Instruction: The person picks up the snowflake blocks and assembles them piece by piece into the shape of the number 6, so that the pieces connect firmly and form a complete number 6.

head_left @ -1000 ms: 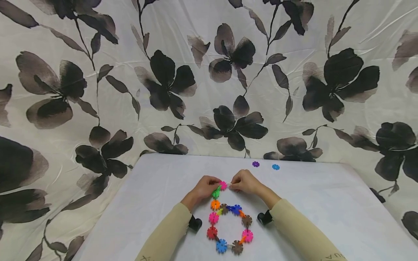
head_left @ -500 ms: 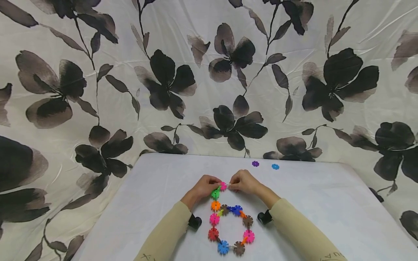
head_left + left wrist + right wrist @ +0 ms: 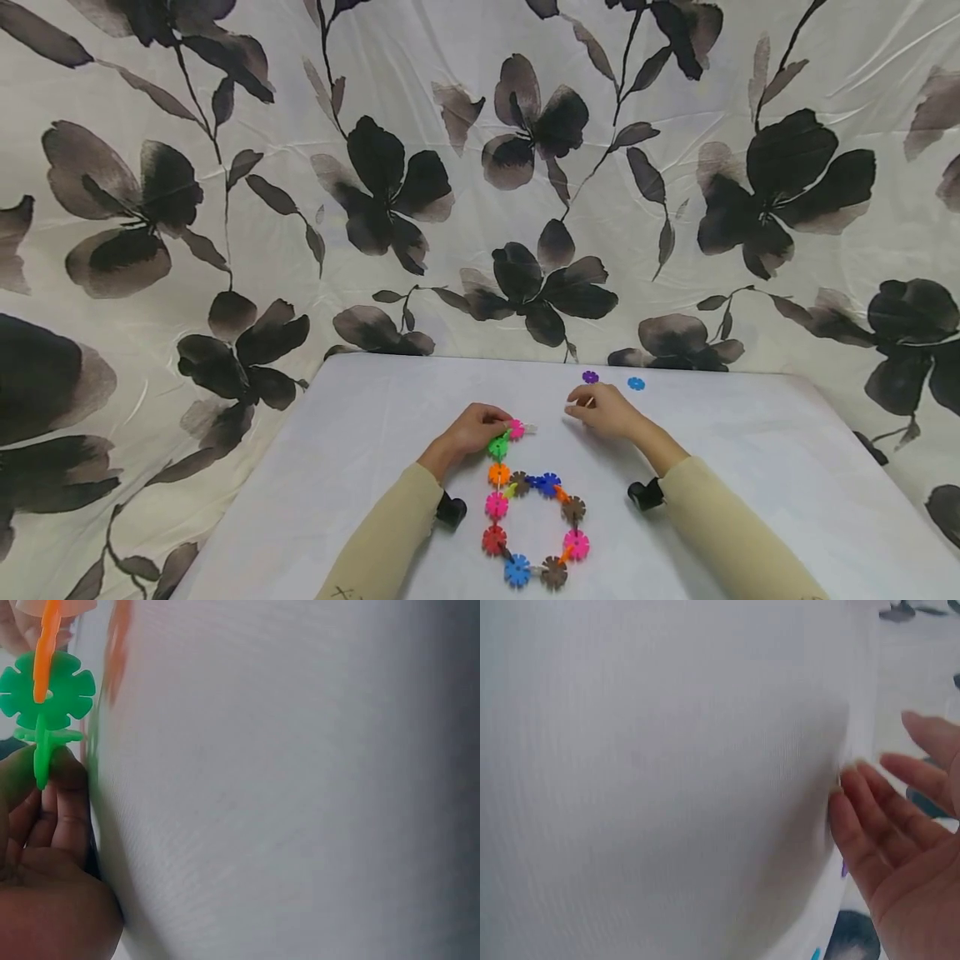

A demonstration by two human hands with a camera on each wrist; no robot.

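A chain of colourful plastic snowflake discs lies on the table, a ring with a tail. At the tail's far end, a pink disc (image 3: 516, 429) has a clear disc (image 3: 530, 429) jutting from its right side. My left hand (image 3: 472, 428) pinches a light-green disc (image 3: 43, 761) between thumb and fingers; it slots into a darker green disc (image 3: 64, 686). An orange disc (image 3: 46, 645) sits in the other side of that one. My right hand (image 3: 606, 412) is apart from the chain, fingers loosely bent with nothing between them, near a purple disc (image 3: 590, 377).
A loose blue disc (image 3: 636, 383) lies at the table's back edge, right of the purple one. The chain's ring includes a red disc (image 3: 494, 539) and a brown disc (image 3: 554, 572). Behind the white table (image 3: 750, 467) hangs a floral cloth (image 3: 420, 75).
My right hand has let go of the clear disc and moved right, toward the back. The left hand keeps its pinch at the tail. The chain has shifted slightly.
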